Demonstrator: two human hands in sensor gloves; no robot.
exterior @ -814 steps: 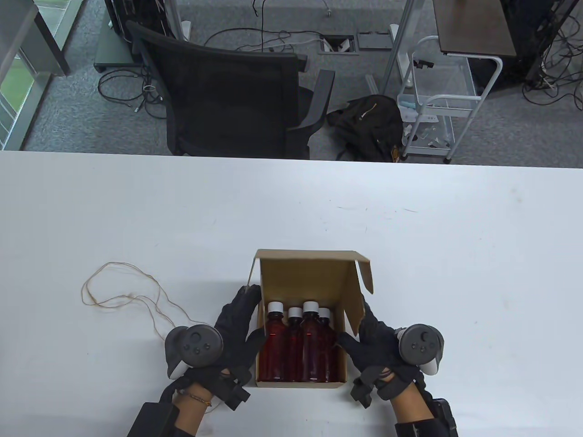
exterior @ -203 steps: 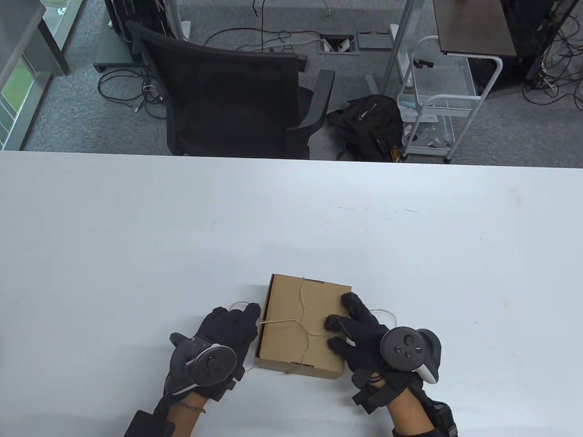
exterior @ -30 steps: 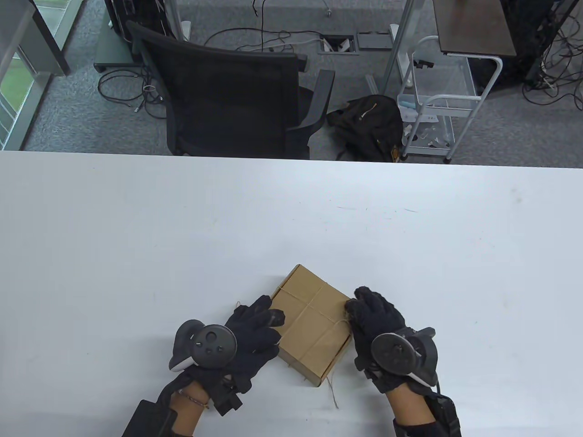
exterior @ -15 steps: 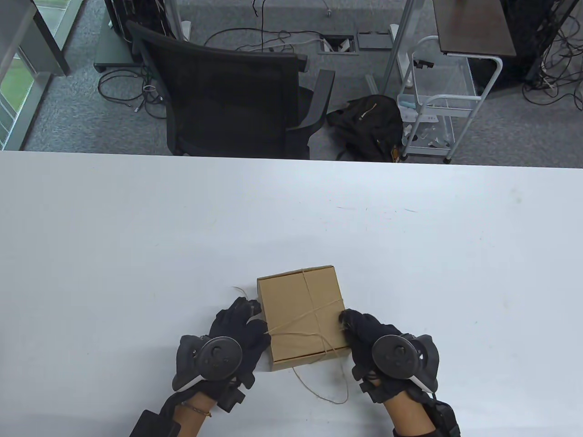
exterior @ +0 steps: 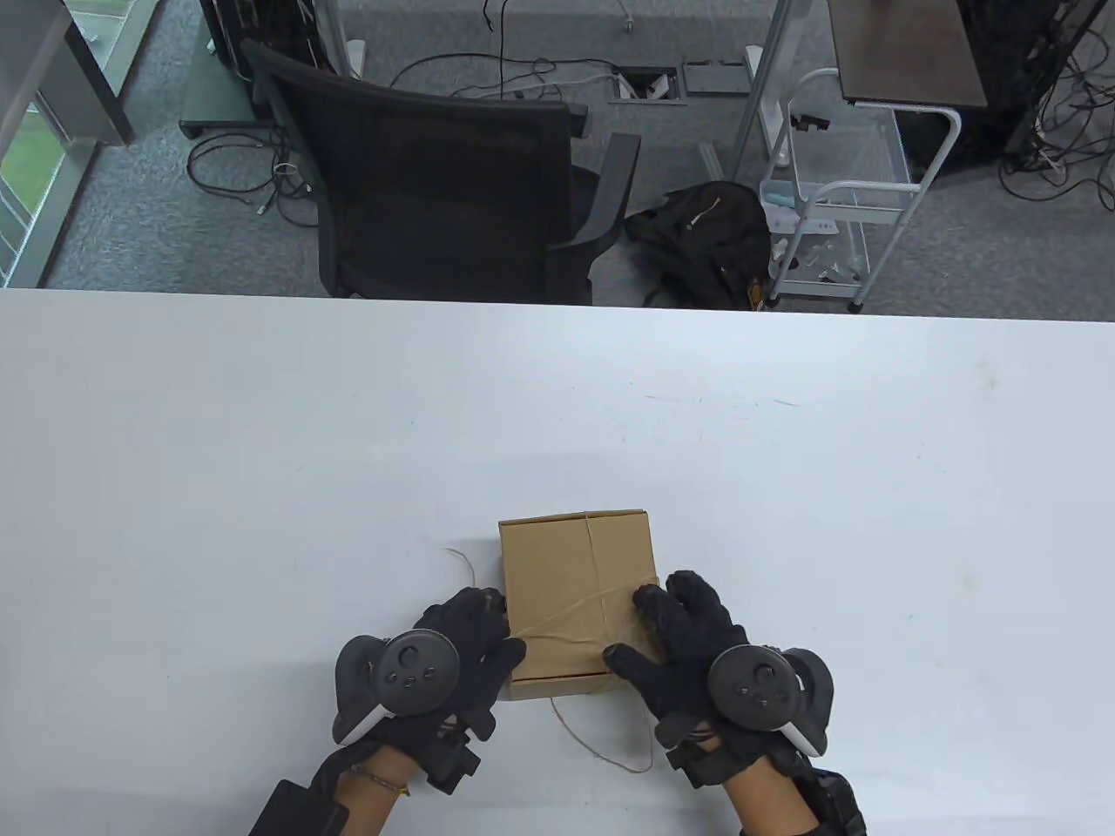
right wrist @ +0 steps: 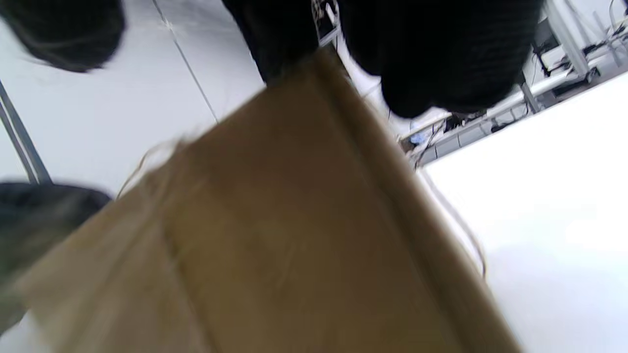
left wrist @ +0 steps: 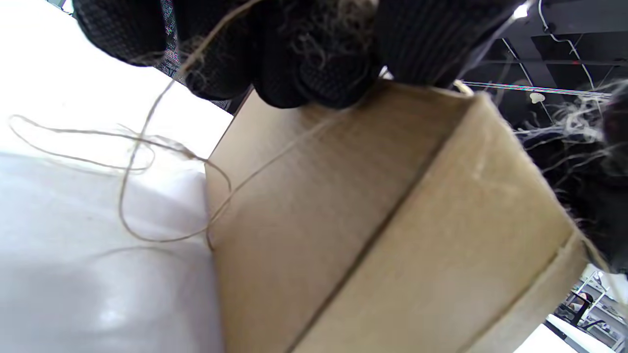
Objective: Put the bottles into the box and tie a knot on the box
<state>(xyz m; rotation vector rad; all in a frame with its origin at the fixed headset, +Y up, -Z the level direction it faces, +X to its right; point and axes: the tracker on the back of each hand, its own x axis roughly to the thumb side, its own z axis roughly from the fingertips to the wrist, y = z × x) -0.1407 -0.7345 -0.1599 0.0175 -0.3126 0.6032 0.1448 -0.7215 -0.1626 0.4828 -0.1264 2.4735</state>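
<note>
The loose tail of thin tan twine (exterior: 601,740) lies on the white table (exterior: 261,453) at the near edge, between the two wrists; half a second ago its loop reached slightly further right, so it has slackened little.

The left hand in a black sensor glove (exterior: 462,649) grips the near-left corner of the closed brown cardboard box (exterior: 566,566), fingers curled against the left wall. In the left wrist view the fingertips (left wrist: 324,83) press the top edge with a strand of twine running beneath them; whether they pinch that strand cannot be determined.

The right hand in a black sensor glove (exterior: 675,631) has moved from the right wall onto the lid. Its fingers are spread and laid across the near-right corner, covering the place where the twine strands cross. The right wrist view is blurred and adds nothing.

The box has stayed square to the table edge since half a second ago, after standing rotated one second ago. It is closed, so the bottles are not visible. A short twine end (exterior: 462,562) lies left of the box.

Assessment: wrapping is complete in both directions, and the remaining step is the knot.
</note>
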